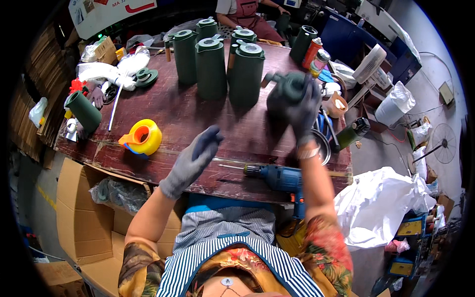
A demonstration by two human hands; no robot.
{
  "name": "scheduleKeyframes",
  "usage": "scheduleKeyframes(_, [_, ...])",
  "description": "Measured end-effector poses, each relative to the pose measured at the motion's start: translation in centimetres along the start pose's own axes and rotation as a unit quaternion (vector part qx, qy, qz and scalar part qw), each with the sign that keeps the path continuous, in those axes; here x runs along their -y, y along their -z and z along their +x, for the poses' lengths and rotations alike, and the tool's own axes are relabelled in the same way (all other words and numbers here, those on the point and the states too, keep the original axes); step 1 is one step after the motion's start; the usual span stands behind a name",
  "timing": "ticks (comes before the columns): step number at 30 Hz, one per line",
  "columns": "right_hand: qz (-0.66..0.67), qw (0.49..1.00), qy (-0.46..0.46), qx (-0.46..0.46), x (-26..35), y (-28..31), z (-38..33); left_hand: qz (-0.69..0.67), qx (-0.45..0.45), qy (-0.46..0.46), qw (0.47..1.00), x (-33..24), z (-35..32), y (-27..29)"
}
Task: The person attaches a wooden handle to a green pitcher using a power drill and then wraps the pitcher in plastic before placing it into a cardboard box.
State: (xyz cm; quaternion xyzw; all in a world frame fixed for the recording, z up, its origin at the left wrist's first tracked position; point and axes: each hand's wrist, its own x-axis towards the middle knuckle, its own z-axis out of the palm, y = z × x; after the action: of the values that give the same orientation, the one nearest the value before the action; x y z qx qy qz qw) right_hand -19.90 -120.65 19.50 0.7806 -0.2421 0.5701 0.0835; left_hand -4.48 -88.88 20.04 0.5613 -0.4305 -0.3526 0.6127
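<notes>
My right hand [303, 115], in a grey glove, grips a dark green jug [285, 90] from the side and holds it tilted above the right part of the dark red table [168, 119]. My left hand [194, 159], also gloved, hovers over the table's front part with fingers apart and nothing in it. Several upright green jugs [212, 67] with lids stand in a group at the back middle of the table. A blue power drill [281, 178] lies on its side at the front edge, between my two arms.
A yellow tape dispenser [142, 137] sits front left. One green jug [83, 111] lies on its side at the left edge, loose lids [146, 76] behind it. Spray cans [315, 55] and a metal bowl [322, 146] crowd the right. Cardboard boxes [84, 213] stand below; another person [247, 14] sits opposite.
</notes>
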Motion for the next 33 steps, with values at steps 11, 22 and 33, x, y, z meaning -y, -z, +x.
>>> scheduleKeyframes(11, [0.327,0.918,0.126,0.184,11.5,22.6,-18.7,-0.169,-0.064,0.111,0.977,0.0,-6.0,-1.5])
scheduleKeyframes(22, [-0.074,0.894,-0.232,0.375,3.3,23.1,-22.3,0.016,0.194,0.262,0.945,8.2,-5.4,6.2])
scheduleKeyframes(33, [0.168,0.824,-0.467,0.271,8.0,25.1,-27.5,0.500,0.166,-0.098,0.844,4.7,5.7,-5.2])
